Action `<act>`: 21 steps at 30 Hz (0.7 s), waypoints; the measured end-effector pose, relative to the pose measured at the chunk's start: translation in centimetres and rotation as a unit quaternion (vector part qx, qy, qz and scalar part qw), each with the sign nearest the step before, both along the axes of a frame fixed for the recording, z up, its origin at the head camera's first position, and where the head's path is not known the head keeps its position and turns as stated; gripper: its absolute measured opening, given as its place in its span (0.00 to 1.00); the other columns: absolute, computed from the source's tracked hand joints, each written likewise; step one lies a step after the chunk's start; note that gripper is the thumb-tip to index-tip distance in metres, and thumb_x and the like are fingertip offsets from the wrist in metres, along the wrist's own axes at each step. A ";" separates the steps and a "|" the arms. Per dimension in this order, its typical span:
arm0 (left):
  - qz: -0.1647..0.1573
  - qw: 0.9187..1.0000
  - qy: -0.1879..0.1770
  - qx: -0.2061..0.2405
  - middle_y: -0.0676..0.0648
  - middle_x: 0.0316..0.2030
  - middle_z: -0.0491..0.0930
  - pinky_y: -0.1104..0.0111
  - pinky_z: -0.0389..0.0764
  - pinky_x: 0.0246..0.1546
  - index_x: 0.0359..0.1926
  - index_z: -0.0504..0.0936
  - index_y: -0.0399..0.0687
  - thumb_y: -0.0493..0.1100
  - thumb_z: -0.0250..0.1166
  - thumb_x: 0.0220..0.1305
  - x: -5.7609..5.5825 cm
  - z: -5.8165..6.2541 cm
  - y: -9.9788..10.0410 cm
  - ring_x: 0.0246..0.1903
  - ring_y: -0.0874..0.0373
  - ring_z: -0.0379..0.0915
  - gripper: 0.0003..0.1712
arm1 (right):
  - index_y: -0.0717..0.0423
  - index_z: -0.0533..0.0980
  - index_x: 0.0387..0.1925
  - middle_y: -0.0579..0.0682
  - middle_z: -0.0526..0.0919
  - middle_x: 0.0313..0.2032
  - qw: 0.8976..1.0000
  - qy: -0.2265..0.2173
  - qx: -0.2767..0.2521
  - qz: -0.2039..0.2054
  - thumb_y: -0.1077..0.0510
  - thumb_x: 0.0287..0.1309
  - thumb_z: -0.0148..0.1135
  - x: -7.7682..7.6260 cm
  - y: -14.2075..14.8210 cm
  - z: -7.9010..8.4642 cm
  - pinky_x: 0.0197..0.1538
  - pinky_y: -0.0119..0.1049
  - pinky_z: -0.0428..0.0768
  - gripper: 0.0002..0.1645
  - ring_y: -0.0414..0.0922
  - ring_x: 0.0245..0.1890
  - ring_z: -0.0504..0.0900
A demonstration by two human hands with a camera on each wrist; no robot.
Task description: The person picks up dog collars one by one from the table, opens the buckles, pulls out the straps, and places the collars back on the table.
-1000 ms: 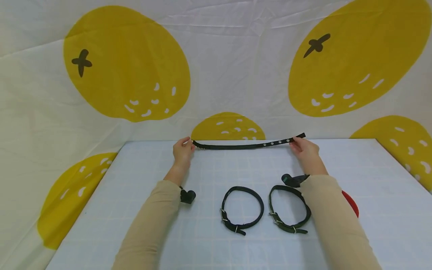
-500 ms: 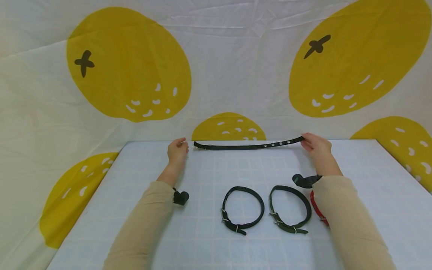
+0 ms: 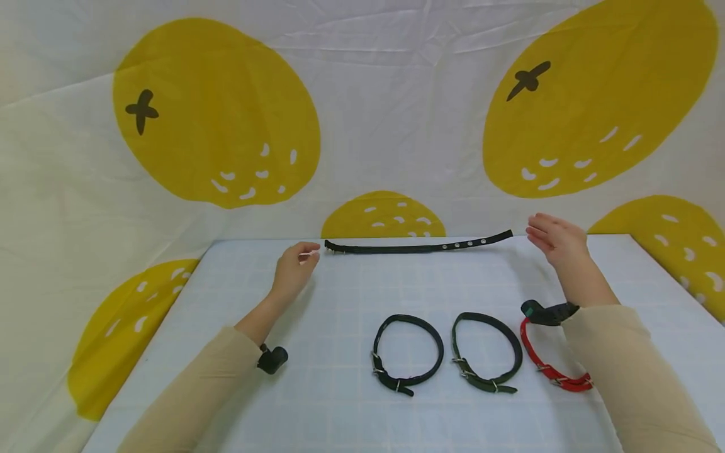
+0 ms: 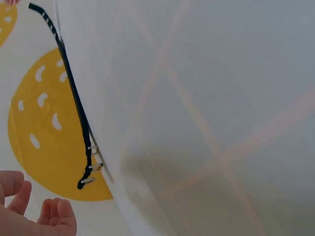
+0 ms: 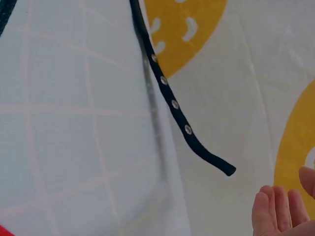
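A dark collar (image 3: 391,250) lies stretched out along the table's far edge in the head view. Its buckle end (image 4: 91,167) points left, and its tip with several metal eyelets (image 5: 175,104) curves up at the right. My left hand (image 3: 293,269) is just off the buckle end, fingers loosely bent and apart from the thumb, holding nothing. Beyond the eyelet tip, my right hand (image 3: 557,242) is raised with its fingers extended and a gap between it and the strap.
Nearer on the table (image 3: 317,409) lie three buckled collars in loops: a black one (image 3: 438,340), a dark green one (image 3: 517,343), and a red one (image 3: 528,346) partly covered by my right sleeve. A white cloth (image 3: 396,126) with yellow fruit prints hangs behind.
Both hands have let go of the dark collar's ends, the left first. The left hand has drawn back slightly and the right has moved off to the right, uncovering more of the red collar.
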State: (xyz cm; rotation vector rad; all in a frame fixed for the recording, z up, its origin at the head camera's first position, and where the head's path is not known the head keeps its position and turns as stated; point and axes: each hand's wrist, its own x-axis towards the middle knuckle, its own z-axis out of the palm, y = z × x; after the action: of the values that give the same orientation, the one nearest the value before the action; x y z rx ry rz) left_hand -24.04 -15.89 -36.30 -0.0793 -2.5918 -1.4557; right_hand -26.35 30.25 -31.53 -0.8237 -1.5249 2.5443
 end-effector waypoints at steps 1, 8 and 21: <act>-0.020 1.000 0.005 -0.017 0.38 0.52 0.74 0.55 0.72 0.52 0.51 0.77 0.38 0.38 0.56 0.66 0.5 0.0 0.1 0.50 0.43 0.70 0.15 | 0.48 0.63 0.66 0.42 0.80 0.30 1.000 0.004 0.010 0.003 0.60 0.35 0.77 0.2 -0.1 0.2 0.45 0.30 0.78 0.53 0.39 0.30 0.82; -0.126 0.991 0.021 -0.041 0.40 0.53 0.74 0.56 0.75 0.50 0.55 0.74 0.39 0.39 0.59 0.65 4.0 -0.1 0.8 0.49 0.48 0.71 0.18 | 0.47 0.72 0.58 0.43 0.72 0.46 0.991 0.042 0.102 0.080 0.52 0.37 0.77 2.3 -1.7 1.0 0.46 0.28 0.77 0.42 0.36 0.38 0.81; -0.324 0.933 0.072 -0.142 0.51 0.49 0.78 0.61 0.76 0.50 0.52 0.77 0.45 0.42 0.65 0.60 9.2 0.3 3.7 0.49 0.53 0.73 0.19 | 0.60 0.75 0.52 0.48 0.81 0.46 0.815 0.171 0.427 0.352 0.51 0.57 0.64 7.2 -8.1 0.2 0.51 0.36 0.76 0.25 0.41 0.45 0.78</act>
State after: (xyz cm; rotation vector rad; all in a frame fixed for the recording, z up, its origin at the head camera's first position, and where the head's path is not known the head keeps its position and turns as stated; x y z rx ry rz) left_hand -14.79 -12.23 -36.03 -1.1244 -2.7525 -1.1357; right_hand -19.19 22.13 -31.29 0.3645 -2.7717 1.7022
